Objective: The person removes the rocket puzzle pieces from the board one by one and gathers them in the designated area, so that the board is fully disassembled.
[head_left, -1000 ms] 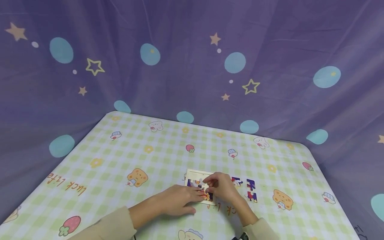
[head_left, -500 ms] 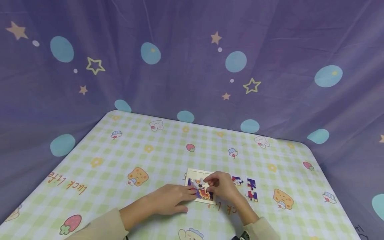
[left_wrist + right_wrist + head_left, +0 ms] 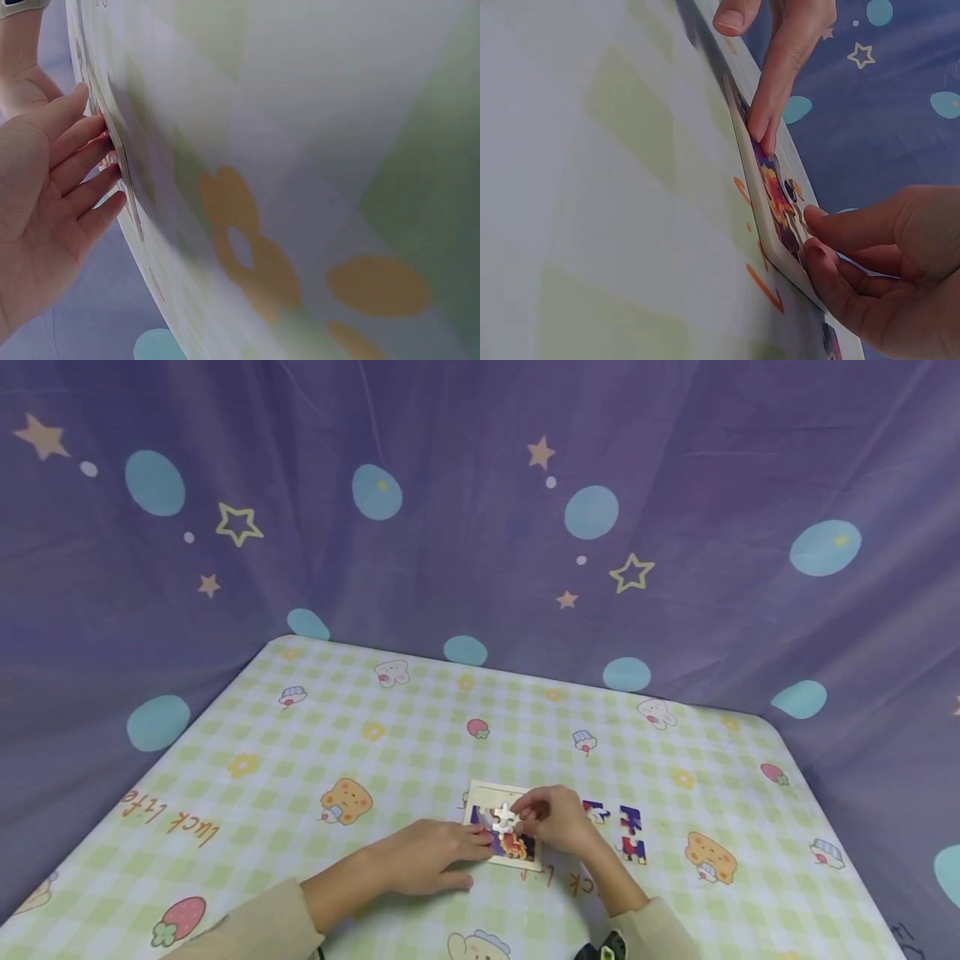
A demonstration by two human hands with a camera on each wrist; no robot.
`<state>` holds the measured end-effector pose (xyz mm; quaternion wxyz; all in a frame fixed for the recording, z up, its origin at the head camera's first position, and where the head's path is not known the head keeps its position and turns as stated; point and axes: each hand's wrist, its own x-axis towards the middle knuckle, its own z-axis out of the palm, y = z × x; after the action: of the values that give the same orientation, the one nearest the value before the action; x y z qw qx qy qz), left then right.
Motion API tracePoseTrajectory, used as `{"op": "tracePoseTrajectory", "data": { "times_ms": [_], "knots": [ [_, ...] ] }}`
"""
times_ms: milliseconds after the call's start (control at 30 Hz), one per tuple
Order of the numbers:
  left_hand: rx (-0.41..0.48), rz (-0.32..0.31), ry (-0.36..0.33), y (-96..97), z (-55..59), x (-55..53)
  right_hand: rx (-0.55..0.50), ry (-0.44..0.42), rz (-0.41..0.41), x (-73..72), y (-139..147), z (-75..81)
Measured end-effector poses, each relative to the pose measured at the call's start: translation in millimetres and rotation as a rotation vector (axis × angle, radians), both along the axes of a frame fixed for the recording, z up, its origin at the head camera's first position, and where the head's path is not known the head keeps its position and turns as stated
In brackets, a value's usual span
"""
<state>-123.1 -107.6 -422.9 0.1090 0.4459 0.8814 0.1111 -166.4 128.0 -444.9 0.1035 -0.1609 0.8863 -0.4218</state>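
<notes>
A small jigsaw puzzle tray (image 3: pixel 491 791) with a pale wooden border lies on the table, partly filled with colourful pieces. A whitish puzzle piece (image 3: pixel 506 817) stands over its middle, pinched between the thumb and fingers of my right hand (image 3: pixel 561 821). The right wrist view shows these fingertips close above the tray's surface. My left hand (image 3: pixel 429 858) has its fingers extended, their tips resting on the tray's left part. In the left wrist view the left hand's (image 3: pixel 52 180) fingers reach the thin tray edge (image 3: pixel 124 172).
To the right of the tray lie loose puzzle pieces: one (image 3: pixel 596 812) near the right hand, another (image 3: pixel 631 819) and a third (image 3: pixel 633 851) close together. A green-checked tablecloth (image 3: pixel 420 718) with cartoon prints covers the table. Behind hangs a purple curtain (image 3: pixel 465 552).
My left hand has drawn back a little to the left, uncovering more of the tray. In my right fingers the puzzle piece has tilted, now showing a bright whitish face.
</notes>
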Motion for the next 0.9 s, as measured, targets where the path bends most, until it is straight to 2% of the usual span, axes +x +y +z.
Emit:
{"op": "tracePoseTrajectory", "data": {
  "times_ms": [200, 433, 633, 900],
  "knots": [
    [0.011, 0.004, -0.011, 0.9, 1.1, 0.0, -0.002, 0.029, -0.055, 1.5, -4.4, -0.8],
    [0.026, -0.001, -0.004, 2.8, 3.2, 0.1, -0.030, -0.027, -0.146, 2.8, -10.4, -1.7],
    [0.032, 0.000, 0.000, 2.8, 1.4, 0.5, -0.052, -0.061, -0.162, 2.6, -12.7, 0.2],
    [0.038, -0.002, 0.013, 2.8, -1.5, 0.3, -0.077, -0.125, -0.142, 2.2, -11.3, 1.7]
  ]
}}
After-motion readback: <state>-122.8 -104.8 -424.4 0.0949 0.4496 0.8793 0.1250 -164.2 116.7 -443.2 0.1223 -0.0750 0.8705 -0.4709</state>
